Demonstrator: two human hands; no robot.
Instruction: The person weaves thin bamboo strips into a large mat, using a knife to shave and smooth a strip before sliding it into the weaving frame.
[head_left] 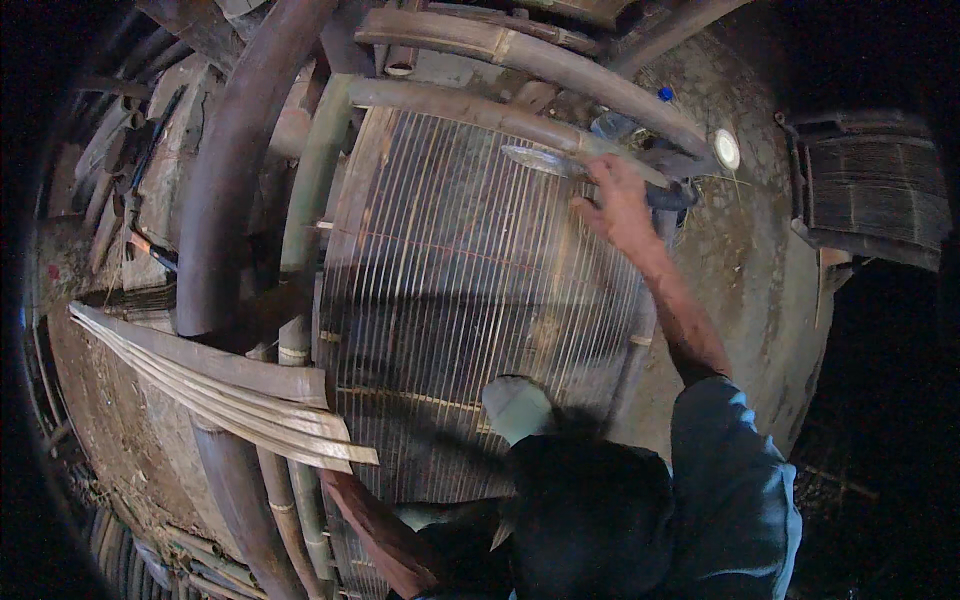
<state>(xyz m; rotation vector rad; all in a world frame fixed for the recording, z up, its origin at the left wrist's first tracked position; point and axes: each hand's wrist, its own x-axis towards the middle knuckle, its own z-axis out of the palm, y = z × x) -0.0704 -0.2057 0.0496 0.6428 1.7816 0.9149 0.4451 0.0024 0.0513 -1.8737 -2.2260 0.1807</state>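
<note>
My right hand is at the far right part of a slatted bamboo panel, its fingers curled over a knife. The knife's shiny blade points left, along the panel's far bamboo rail. On the left, a fanned bundle of pale bamboo strips slants across the thick side poles. Their near ends meet my left hand, which is mostly hidden under them. It appears closed on the strips, though the fingers do not show. Thin slats run lengthwise in the panel, crossed by a reddish cord.
Thick bamboo poles frame the panel at the left, and another pole crosses the far side. A white round object lies on the floor at the right. Farther right stands a dark slatted piece. An orange-handled tool lies at the left.
</note>
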